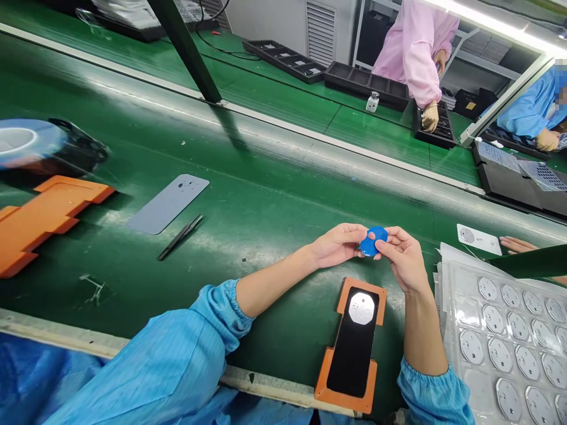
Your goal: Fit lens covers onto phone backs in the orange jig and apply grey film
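Note:
Both of my hands pinch a small round blue piece above the green belt. My left hand grips its left edge with the fingers closed. My right hand holds its right edge between thumb and fingers. Just below them an orange jig lies on the belt and holds a black panel with a round silver part at its top end.
A clear tray of several round silver parts lies at right. On the belt lie a grey panel, black tweezers, an orange jig and a tape roll. Another person's hand rests by a white piece. Workers in pink and blue stand behind black trays.

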The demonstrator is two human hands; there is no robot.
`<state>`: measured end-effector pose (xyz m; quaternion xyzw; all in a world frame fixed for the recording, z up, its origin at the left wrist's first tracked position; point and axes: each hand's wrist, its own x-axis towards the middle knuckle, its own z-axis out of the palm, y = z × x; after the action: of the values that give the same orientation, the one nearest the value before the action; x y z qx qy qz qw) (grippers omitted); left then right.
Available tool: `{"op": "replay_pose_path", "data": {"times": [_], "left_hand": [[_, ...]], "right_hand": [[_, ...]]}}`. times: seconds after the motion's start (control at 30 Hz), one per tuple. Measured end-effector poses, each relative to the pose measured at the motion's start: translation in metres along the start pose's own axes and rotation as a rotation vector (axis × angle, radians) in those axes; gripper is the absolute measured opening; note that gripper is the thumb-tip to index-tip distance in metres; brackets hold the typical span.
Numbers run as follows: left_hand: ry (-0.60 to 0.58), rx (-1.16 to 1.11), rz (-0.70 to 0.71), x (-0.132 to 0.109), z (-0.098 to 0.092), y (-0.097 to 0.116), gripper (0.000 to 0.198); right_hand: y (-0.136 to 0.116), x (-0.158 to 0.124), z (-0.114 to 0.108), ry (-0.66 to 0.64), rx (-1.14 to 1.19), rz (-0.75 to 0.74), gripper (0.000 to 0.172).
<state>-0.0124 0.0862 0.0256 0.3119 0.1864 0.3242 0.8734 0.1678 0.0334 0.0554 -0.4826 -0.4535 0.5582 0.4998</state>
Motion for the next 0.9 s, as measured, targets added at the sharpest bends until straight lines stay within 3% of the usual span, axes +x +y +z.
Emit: {"op": "replay_pose_path", "data": {"times": [0.17, 0.37, 0.47, 0.67, 0.9], "left_hand": [[0.036, -0.048, 0.005, 0.0004, 0.0022, -0.0003, 0.047], [-0.059, -0.062, 0.005, 0.0011, 0.0021, -0.0006, 0.043], [-0.097, -0.074, 0.015, 0.0006, 0.0013, -0.0002, 0.044], [-0.058, -0.089, 0.038, 0.0002, -0.0003, -0.0029, 0.039], [-0.057, -0.066, 0.022, -0.0007, -0.0002, -0.0032, 0.039]], "right_hand": [[-0.0007, -0.0013, 0.0021, -0.023, 0.002, -0.017, 0.03], [-0.0059, -0.0038, 0.005, 0.028, -0.105, -0.103, 0.052], [-0.0027, -0.0034, 0.0061, 0.07, -0.154, -0.149, 0.043], [0.0003, -0.0023, 0.0051, 0.154, -0.217, -0.191, 0.028], [-0.0048, -0.004, 0.0051, 0.127, -0.171, -0.206, 0.021]]}}
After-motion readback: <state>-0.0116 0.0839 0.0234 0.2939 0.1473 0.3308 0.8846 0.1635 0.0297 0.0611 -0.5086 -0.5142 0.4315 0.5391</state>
